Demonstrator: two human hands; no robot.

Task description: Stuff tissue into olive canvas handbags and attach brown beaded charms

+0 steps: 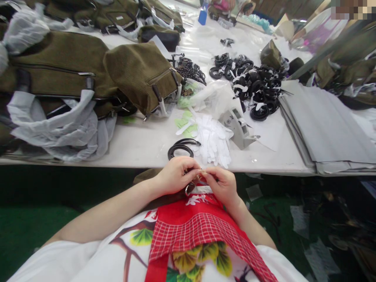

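Note:
My left hand [179, 174] and my right hand [221, 184] meet at the table's front edge, above my red apron. Thumbs and fingertips of both are pinched together over a small piece, mostly hidden, that I cannot make out. Just below my left fingers hangs a shiny metal ring [189, 189]; what it belongs to is partly covered. A coiled black strap [179, 149] lies on the table right beyond my left hand. Brown cloth [147, 176] shows under my left wrist, in front of the table edge. Close past my right hand lies a pile of white paper tags [213, 141].
A grey tape dispenser [239, 127] stands right of the tags. Behind it is a heap of coiled black straps [255, 82]. Olive bags [61, 66] with wrapped handles fill the left. Grey sheets [331, 125] are stacked at right. Another person [323, 31] is across the table.

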